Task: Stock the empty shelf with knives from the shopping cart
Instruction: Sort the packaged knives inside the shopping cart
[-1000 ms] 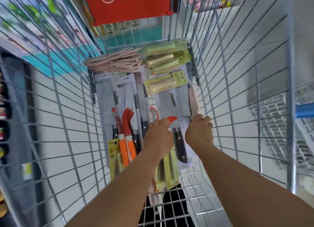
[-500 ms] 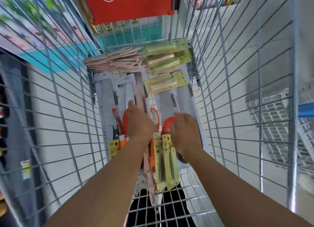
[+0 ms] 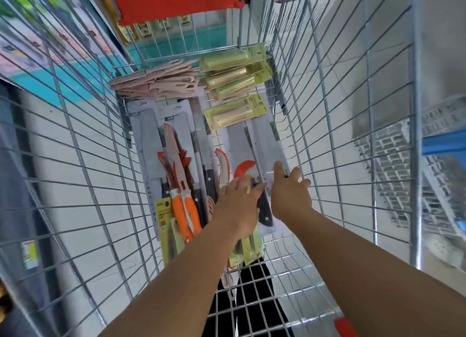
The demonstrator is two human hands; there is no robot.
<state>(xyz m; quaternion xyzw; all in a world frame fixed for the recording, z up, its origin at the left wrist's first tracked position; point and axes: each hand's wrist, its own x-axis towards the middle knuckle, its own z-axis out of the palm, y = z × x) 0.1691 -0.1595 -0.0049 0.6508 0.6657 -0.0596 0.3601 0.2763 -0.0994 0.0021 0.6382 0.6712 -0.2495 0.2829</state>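
1. Nearest to me, both forearms reach down into the wire shopping cart (image 3: 327, 109).
2. My left hand (image 3: 237, 205) lies palm down on the pile, fingers fairly straight and pointing ahead. I cannot tell whether it grips anything beneath it.
3. My right hand (image 3: 290, 193) sits just beside it, fingers spread wide, tips touching a grey carded knife (image 3: 267, 147) with a dark handle. It has not closed on it.
4. Left of my left hand lie orange-handled knives (image 3: 185, 210) and more grey carded knives (image 3: 151, 145), overlapping.
5. Just beyond my fingertips a red curved sheath (image 3: 245, 165) shows.
6. Farther ahead, yellow-green carded packs (image 3: 234, 76) are stacked, with a pile of pink knives (image 3: 156, 82) to their left, against the far end of the cart.
7. My judgement: stocking is at an early stage. The cart holds many knives, nothing is lifted, and the shelf to be filled is not in view.
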